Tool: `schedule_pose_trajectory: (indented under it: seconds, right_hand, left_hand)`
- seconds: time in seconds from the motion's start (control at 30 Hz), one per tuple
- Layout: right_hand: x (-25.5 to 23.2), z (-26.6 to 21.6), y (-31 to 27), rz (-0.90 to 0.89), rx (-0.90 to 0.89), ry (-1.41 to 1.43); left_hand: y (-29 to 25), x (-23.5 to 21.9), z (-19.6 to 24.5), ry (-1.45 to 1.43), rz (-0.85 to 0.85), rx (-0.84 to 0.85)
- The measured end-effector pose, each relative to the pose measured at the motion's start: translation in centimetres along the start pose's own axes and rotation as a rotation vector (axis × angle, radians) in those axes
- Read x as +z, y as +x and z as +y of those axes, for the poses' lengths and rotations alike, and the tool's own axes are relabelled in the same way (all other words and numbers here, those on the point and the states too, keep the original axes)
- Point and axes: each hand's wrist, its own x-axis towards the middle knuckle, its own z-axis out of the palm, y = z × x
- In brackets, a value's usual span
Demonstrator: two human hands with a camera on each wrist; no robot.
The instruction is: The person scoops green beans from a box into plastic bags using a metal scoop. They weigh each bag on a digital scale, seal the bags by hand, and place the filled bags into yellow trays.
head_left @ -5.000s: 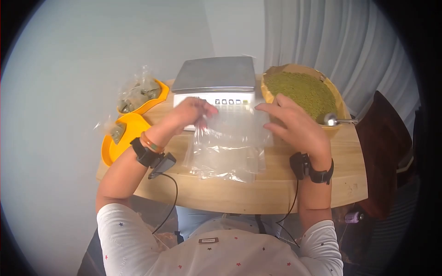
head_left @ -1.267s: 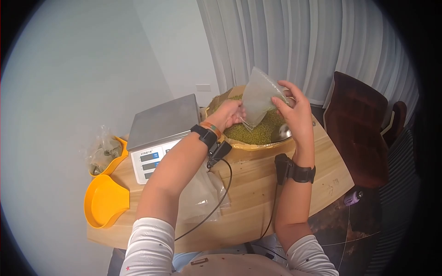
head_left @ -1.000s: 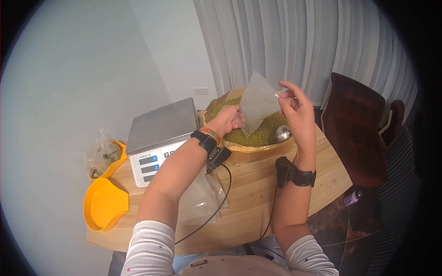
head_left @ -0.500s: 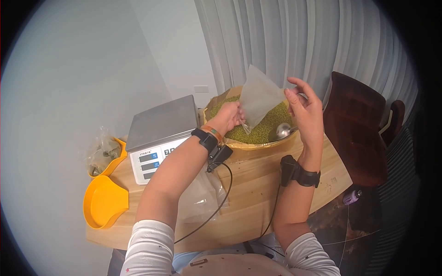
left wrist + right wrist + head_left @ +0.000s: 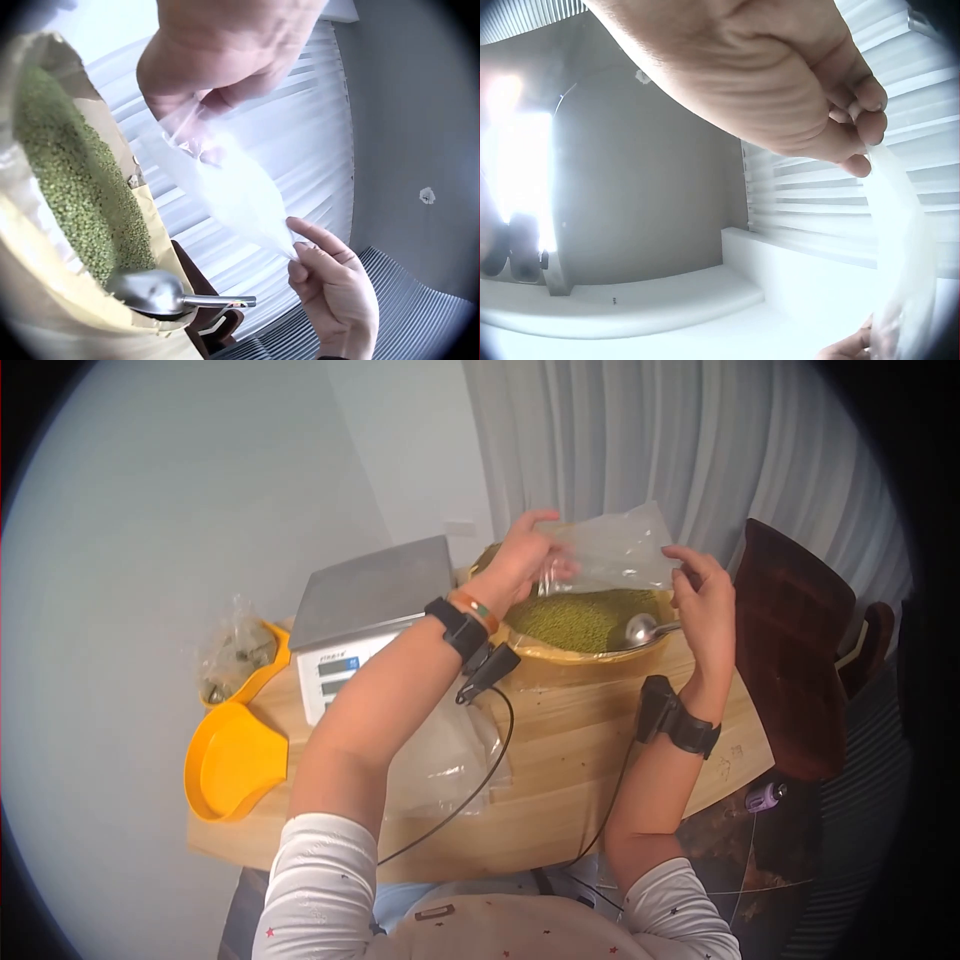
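Observation:
A clear plastic bag (image 5: 625, 550) is stretched between both hands above a sack (image 5: 560, 657) of small green grains (image 5: 570, 620) that look like mung beans. At one end, my left hand (image 5: 525, 560) grips the bag, and some of its fingers show through the film in the left wrist view. My right hand (image 5: 708, 600) pinches the other end between thumb and fingers, seen closely in the right wrist view (image 5: 772, 82). The bag (image 5: 232, 195) looks flat, with no grains visible in it. A metal scoop (image 5: 150, 291) lies on the grains at the sack's near right side.
Left of the sack stands a white scale (image 5: 375, 600) with a grey platform. Flat clear bags (image 5: 430, 770) lie on the wooden table (image 5: 570, 760). Two yellow trays are at the left, the nearer one (image 5: 235, 760) bare, the farther holding filled bags (image 5: 240, 650). A brown chair (image 5: 795, 640) stands right.
Five seconds ago both hands were at the bags before the scale. Since half a second ago, the bag has swung from upright to nearly level, and the right hand has come back onto its end.

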Motion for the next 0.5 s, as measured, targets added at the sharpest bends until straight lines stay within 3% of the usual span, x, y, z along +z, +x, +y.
schedule_pose_trajectory:
  seconds: [0.03, 0.1, 0.2, 0.37, 0.5]
  right_hand:
    - [0.1, 0.0, 0.1, -0.019, -0.016, -0.006]
    - [0.7, -0.9, -0.1, -0.087, -0.040, -0.009]
    - [1.9, -4.1, -0.8, -0.243, 0.000, 0.026]
    - [5.4, -7.9, -3.4, -0.429, -0.320, 0.053]
    - [7.6, -10.5, -6.1, -0.631, -0.455, -0.008]
  left_hand:
    - [-0.3, -0.6, 0.7, -0.008, 0.027, -0.011]
    - [-0.8, -2.3, 2.4, 0.130, -0.103, 0.046]
    - [-3.2, -5.2, 5.0, 0.225, -0.034, 0.086]
    - [-9.1, -12.2, 7.2, 0.313, 0.050, 0.046]
    - [-15.3, -17.3, 6.3, 0.349, 0.097, -0.151]
